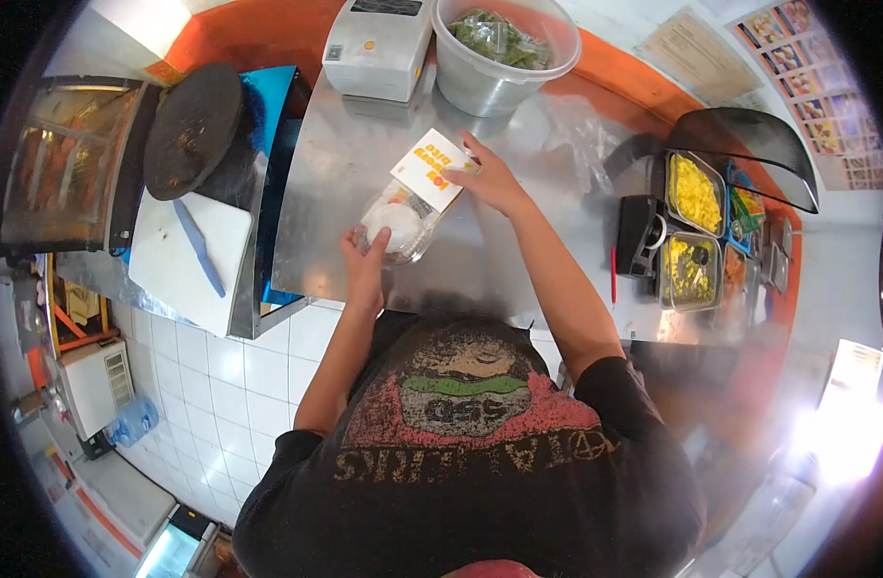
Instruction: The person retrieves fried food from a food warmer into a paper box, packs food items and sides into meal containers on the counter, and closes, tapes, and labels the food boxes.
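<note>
A clear plastic container [393, 231] is over the metal counter, with something white and round inside. My left hand [366, 267] grips its near left end, the thumb on top. At the container's far end lies a white card sleeve [429, 166] with orange and yellow lettering. My right hand [490, 178] holds the sleeve's right side between thumb and fingers. Whether the sleeve goes around the container or only rests on top, I cannot tell.
Metal counter [316, 202]; white printer-like machine [376, 53] and tub of greens [499, 58] at the back. Right: black device [639, 236], yellow food trays [697, 193], red pen [614, 275]. Left: white cutting board [162, 250], blue knife [199, 249], dark round slab [193, 130].
</note>
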The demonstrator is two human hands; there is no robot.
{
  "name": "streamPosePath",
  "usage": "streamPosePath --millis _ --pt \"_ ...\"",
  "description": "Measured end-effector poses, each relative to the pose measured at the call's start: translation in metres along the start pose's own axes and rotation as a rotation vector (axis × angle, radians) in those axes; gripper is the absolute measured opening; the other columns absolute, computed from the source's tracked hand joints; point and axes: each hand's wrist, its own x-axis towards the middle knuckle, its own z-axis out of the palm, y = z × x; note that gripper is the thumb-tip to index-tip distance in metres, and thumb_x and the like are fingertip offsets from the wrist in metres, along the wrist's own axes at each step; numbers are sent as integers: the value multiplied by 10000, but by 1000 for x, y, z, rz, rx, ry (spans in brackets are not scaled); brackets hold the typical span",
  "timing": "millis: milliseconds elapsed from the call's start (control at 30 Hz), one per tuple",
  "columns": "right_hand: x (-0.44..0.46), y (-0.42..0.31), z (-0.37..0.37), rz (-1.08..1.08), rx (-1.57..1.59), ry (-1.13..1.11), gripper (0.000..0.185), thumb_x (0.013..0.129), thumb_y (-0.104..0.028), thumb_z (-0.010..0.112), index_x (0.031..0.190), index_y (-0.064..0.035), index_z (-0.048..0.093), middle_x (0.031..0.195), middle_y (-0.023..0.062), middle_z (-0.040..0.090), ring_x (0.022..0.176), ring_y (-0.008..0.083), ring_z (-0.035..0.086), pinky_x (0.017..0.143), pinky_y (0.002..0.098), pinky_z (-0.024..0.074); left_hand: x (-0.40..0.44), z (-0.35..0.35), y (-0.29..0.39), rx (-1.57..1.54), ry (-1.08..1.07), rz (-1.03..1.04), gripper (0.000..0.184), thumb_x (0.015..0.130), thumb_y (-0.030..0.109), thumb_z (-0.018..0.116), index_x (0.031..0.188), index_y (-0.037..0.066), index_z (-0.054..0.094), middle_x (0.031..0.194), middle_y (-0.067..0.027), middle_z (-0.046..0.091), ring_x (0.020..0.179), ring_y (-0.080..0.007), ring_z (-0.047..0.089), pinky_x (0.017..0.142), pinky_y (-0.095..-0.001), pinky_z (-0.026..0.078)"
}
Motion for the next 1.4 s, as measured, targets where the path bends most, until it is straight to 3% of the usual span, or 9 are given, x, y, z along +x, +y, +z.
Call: streamPosePath --millis 400,500,600,800,900,933,1000,1200,1400 --pt "-122 97 3 286 359 528 501 887 -140 637 1346 3 498 1181 130 632 973 173 621 800 300 517 20 -80 -51 -170 323 -38 456 943 421 544 1284 135 445 1183 -41 527 1003 -198 540 799 -355 464" --pt "-173 121 16 361 450 494 364 894 -130 644 1223 12 574 938 45 632 791 118 569 680 246 475 -8 -80 -27 -80 365 13 266 925 237 530 1137 84 479 967 -13 483 824 -112 468 717 -273 417" --pt "-209 102 31 393 522 177 293 909 -89 607 1189 -4 582 981 47 640 813 114 589 707 253 485 -50 -98 -53 283 301 233 362 850 105 636 1162 14 477 1096 -122 504 943 -204 527 827 -326 458" --pt "-225 -64 62 159 563 -1228 570 987 -413 529 1403 -25 494 1358 96 541 1202 176 499 1054 334 368 -163 -173 -170 799 166 254 285 841 211 643 1071 48 604 1053 -146 586 965 -268 589 816 -372 489" --pt "-231 -56 104 520 534 -1502 592 1007 -451 478 1402 -10 489 1388 90 511 1226 168 483 1063 325 361 -227 -225 -231 290 380 -457 276 826 264 616 962 32 680 931 -197 673 906 -361 636 809 -438 502" --pt "-233 -44 121 488 515 -1518 592 1007 -451 478 1402 -10 489 1388 90 511 1226 168 483 1063 325 361 -255 -258 -263 788 206 -116 314 843 303 580 927 19 685 940 -204 682 888 -374 641 804 -455 512" --pt "-235 -21 151 435 188 -1594 585 1003 -467 480 1389 -29 514 1383 104 532 1268 199 478 1077 314 346 -299 -301 -314 1312 8 -141 373 869 314 507 910 -5 697 993 -219 676 941 -392 638 847 -495 518" --pt "-228 -71 188 155 -328 -1601 623 970 -521 516 1346 -26 551 1267 106 599 1143 182 546 990 304 418 -411 -371 -402 1011 111 -831 466 826 424 589 995 11 724 1117 -217 674 1080 -389 627 920 -472 497" --pt "-239 -126 326 -236 -87 -1730 710 967 -603 445 1397 -42 506 1311 108 580 1190 195 527 1019 310 390 -384 -462 -394 713 115 -609 455 808 428 618 1017 39 725 1104 -197 685 1069 -362 639 914 -451 506"
